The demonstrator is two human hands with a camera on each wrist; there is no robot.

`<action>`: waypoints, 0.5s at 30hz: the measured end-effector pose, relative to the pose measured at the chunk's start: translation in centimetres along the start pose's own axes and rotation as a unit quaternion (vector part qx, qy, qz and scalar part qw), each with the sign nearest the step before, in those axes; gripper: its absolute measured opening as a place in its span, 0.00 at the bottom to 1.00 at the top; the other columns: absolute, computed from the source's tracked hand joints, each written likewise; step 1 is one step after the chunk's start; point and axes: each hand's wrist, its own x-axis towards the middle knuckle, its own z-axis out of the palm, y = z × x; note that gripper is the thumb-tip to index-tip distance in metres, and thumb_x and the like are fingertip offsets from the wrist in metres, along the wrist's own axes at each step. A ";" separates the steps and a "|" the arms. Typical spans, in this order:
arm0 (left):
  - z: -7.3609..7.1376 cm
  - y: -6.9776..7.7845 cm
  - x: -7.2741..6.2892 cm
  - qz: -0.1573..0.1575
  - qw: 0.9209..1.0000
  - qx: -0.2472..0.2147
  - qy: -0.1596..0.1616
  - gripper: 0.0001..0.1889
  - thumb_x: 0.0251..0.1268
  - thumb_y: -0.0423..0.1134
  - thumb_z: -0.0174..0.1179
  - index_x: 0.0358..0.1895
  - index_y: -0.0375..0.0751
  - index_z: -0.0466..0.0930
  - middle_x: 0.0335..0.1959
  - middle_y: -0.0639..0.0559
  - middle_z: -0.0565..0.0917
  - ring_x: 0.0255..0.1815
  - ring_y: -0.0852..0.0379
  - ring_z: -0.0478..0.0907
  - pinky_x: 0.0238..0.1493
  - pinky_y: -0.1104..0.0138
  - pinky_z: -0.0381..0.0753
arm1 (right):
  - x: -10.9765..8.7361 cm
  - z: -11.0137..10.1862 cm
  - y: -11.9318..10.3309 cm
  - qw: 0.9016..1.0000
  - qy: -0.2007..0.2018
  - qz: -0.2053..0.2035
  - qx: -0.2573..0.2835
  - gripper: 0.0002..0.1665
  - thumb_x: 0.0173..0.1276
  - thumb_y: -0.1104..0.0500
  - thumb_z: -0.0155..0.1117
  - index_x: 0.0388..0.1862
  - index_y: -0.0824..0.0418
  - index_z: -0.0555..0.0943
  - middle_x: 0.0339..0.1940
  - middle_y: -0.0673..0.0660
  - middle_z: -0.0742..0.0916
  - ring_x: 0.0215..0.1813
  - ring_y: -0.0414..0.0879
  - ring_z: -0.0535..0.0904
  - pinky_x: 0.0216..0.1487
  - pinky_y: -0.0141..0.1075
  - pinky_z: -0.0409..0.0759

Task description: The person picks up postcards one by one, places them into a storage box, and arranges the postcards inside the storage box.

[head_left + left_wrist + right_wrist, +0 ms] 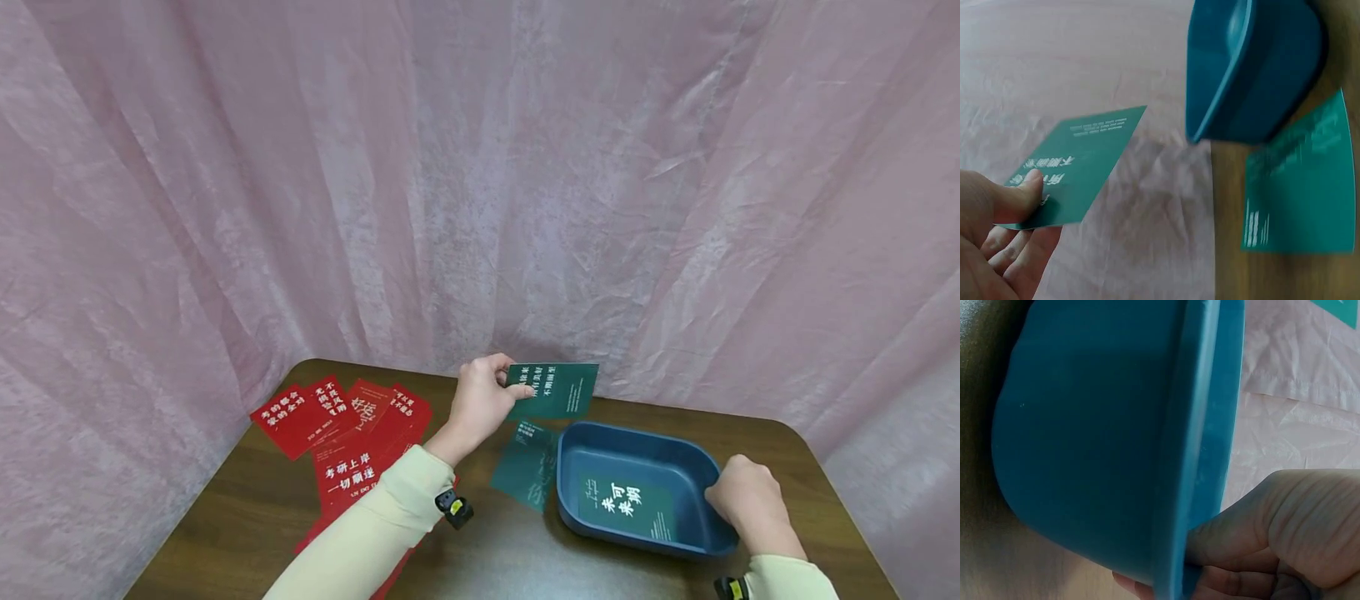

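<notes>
Between thumb and fingers, my left hand [482,398] pinches a green card [562,392] with white lettering by its edge, held above the table. Below it a second green card [525,463] lies on the table, close against the left side of a blue basin [637,433]. In the left wrist view, the thumb presses on the printed face of the held card [1091,150]. My right hand [750,500] grips the basin's right rim, thumb inside and fingers outside, as the right wrist view shows. Another green card [626,506] lies inside the basin.
Several red cards [348,471] with printed lettering lie overlapping on the table's left side, partly hidden by the left sleeve [367,533]. The brown wooden table [225,517] ends at a pink curtain [480,183] behind it.
</notes>
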 end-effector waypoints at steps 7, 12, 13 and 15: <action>1.9 0.9 -0.7 -0.050 0.996 -0.070 -0.037 0.16 0.48 0.40 0.72 0.41 0.40 0.83 0.17 0.58 0.62 0.16 0.64 0.61 0.23 0.73 0.67 | -0.1 0.1 -0.1 1.000 -0.002 0.005 0.005 0.08 0.53 0.65 0.55 0.24 0.73 0.75 0.18 0.60 0.77 0.22 0.50 0.72 0.19 0.37 0.74; 3.3 1.6 -1.5 -0.056 0.993 -0.083 -0.062 0.13 0.51 0.40 0.70 0.40 0.40 0.82 0.15 0.59 0.54 0.14 0.64 0.54 0.22 0.72 0.63 | -0.3 -0.1 -0.1 1.000 -0.003 0.002 0.003 0.08 0.53 0.65 0.55 0.23 0.72 0.76 0.18 0.59 0.77 0.21 0.49 0.73 0.19 0.37 0.74; 3.5 1.8 -1.6 -0.057 0.993 -0.084 -0.065 0.13 0.50 0.40 0.70 0.39 0.40 0.82 0.15 0.59 0.54 0.14 0.64 0.54 0.22 0.73 0.64 | -0.3 -0.1 -0.1 1.000 -0.001 0.001 0.002 0.08 0.54 0.65 0.55 0.24 0.72 0.75 0.18 0.60 0.77 0.21 0.49 0.73 0.19 0.37 0.74; 4.1 2.3 -1.9 -0.056 0.992 -0.084 -0.071 0.13 0.49 0.40 0.71 0.39 0.41 0.82 0.14 0.60 0.55 0.15 0.65 0.55 0.24 0.73 0.65 | -0.4 -0.1 -0.1 1.000 -0.002 0.001 0.001 0.09 0.54 0.65 0.56 0.25 0.73 0.76 0.18 0.60 0.77 0.21 0.49 0.73 0.19 0.37 0.75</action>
